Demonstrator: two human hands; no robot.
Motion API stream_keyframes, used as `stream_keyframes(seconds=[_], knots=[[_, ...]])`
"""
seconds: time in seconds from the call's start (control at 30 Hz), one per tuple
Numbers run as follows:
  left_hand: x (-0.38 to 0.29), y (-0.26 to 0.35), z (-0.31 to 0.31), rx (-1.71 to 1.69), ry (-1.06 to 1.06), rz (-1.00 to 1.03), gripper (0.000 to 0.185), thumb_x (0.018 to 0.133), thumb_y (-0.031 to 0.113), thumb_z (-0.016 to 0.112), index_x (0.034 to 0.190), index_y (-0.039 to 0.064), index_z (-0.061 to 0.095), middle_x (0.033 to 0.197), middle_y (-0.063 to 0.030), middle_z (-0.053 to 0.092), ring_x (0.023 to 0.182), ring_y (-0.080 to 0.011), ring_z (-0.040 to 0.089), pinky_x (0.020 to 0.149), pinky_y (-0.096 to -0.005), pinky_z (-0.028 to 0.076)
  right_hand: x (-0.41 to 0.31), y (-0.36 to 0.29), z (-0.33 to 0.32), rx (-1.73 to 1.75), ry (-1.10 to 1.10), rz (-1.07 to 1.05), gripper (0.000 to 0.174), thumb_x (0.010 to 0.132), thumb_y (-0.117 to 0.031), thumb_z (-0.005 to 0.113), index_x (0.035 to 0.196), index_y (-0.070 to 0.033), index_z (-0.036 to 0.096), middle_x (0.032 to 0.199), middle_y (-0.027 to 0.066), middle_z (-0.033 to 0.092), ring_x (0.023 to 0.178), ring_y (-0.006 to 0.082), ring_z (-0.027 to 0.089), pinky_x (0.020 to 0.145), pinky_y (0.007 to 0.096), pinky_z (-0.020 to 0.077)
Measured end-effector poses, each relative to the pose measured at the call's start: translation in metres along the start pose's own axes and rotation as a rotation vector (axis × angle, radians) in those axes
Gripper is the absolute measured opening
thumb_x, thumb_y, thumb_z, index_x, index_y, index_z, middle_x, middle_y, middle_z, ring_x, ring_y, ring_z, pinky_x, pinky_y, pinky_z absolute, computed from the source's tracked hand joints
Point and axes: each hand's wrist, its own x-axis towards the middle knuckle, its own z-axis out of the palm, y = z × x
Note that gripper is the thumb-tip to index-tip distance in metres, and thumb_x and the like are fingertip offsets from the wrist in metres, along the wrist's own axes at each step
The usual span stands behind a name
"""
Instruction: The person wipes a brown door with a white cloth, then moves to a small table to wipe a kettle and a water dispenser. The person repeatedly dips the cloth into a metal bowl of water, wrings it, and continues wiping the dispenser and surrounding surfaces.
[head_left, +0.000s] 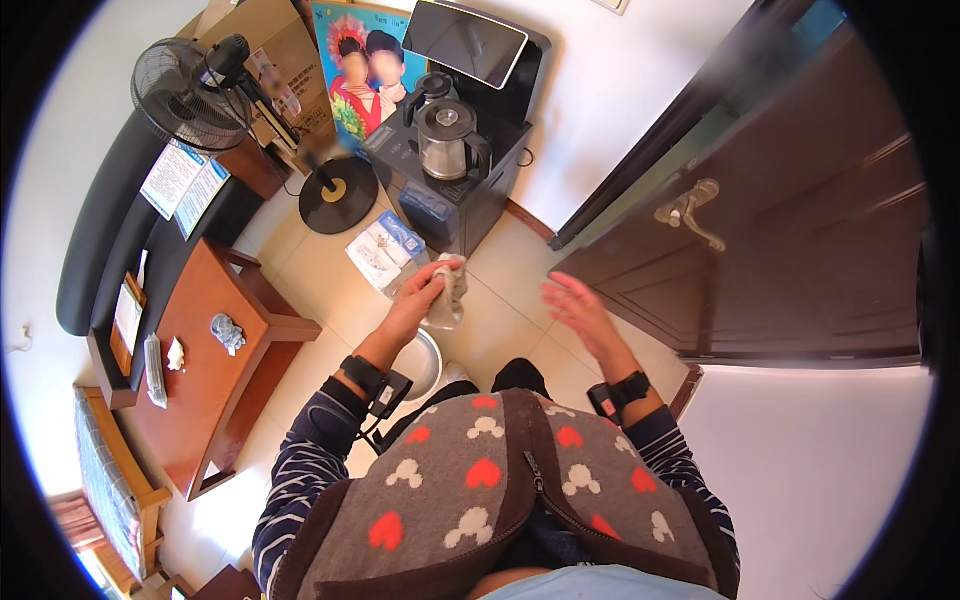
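Observation:
My left hand (421, 294) grips a crumpled greyish cloth (450, 294) between thumb and fingers, above the rim of a white basin (433, 367) on the tiled floor. My right hand (581, 311) is raised to the right with its fingers apart and nothing in it, near the lower edge of a dark brown door (787, 225). Beyond my left hand, a blue and white printed package (386, 251) lies on the floor, partly hidden by the fingers.
A black tea cabinet (450, 202) bears a glass kettle (448, 142). Beside it stand a black fan (191, 94) on a round base (339, 195) and cardboard boxes (289, 60). At left, a wooden table (202, 322) holds a bluish cloth (227, 333), before a black sofa (97, 225).

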Motion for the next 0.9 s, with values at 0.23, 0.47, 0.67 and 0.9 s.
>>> stream_keyframes(seconds=[0.23,0.47,0.67,0.9], knots=[[0.051,0.013,0.039,0.051,-0.172,-0.015,0.043,0.104,0.017,0.056,0.146,0.010,0.052,0.131,-0.0050,0.062,0.119,-0.0149,0.060,0.100,-0.0309,0.050,0.051,-0.009,0.068,0.076,-0.332,-0.040,0.096,0.090,-0.031,0.081,0.163,-0.007,0.022,0.163,0.0118,0.032,0.148,0.0279,0.037,0.117,0.0439,0.0371],[0.107,0.034,0.056,-0.040,-0.120,-0.111,0.043,0.101,0.012,0.056,0.144,0.011,0.053,0.136,-0.0053,0.058,0.126,-0.0175,0.058,0.106,-0.0338,0.049,0.128,-0.021,0.038,0.169,-0.223,-0.011,0.091,0.090,-0.025,0.080,0.161,-0.012,0.026,0.155,0.0100,0.041,0.138,0.0238,0.048,0.109,0.0379,0.0451],[0.171,0.047,0.070,-0.042,-0.082,-0.148,0.045,0.103,0.021,0.060,0.147,0.014,0.051,0.141,-0.0038,0.054,0.128,-0.0163,0.055,0.103,-0.0347,0.051,0.197,-0.037,0.005,0.378,-0.228,0.041,0.052,0.095,-0.006,0.066,0.144,-0.010,0.048,0.131,0.0057,0.061,0.119,0.0182,0.061,0.098,0.0336,0.0529],[0.205,0.026,0.030,0.160,0.334,-0.171,0.049,0.103,0.034,0.063,0.145,0.014,0.051,0.139,-0.0036,0.056,0.126,-0.0161,0.056,0.097,-0.0378,0.054,0.259,-0.044,-0.042,0.267,-0.060,0.052,0.051,0.092,0.004,0.064,0.142,-0.006,0.054,0.128,0.0059,0.066,0.115,0.0196,0.066,0.098,0.0358,0.0559]])
